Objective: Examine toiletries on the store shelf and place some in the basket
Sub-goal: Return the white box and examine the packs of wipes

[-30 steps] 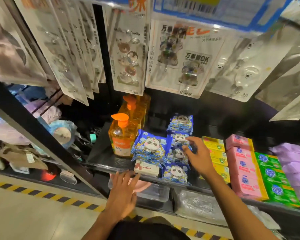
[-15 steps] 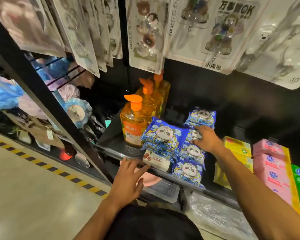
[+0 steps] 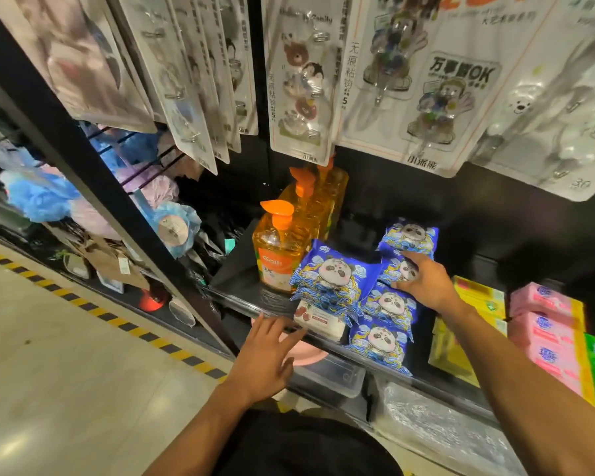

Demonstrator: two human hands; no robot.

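Head view, left to right: lower left is bare floor w/ a striped line. Centre-bottom, left hand [image 3: 267,359] is spread open, empty, fingertips at the shelf edge [image 3: 255,305] — probably steadying, or ready to take a pack. Just above, 3 orange pump bottles [image 3: 279,255] stand in a row front-to-back so 1 faces the shopper. Beside them, blue panda packs [image 3: 330,280] lie stacked flat, faces up for reading. Right hand [image 3: 426,283], centre-right, rests palm-down on a rear pack, fingers curled over its edge — grip looks partial, not lifted. Far right: pink soap boxes [image 3: 543,324]. Basket isn't visible.
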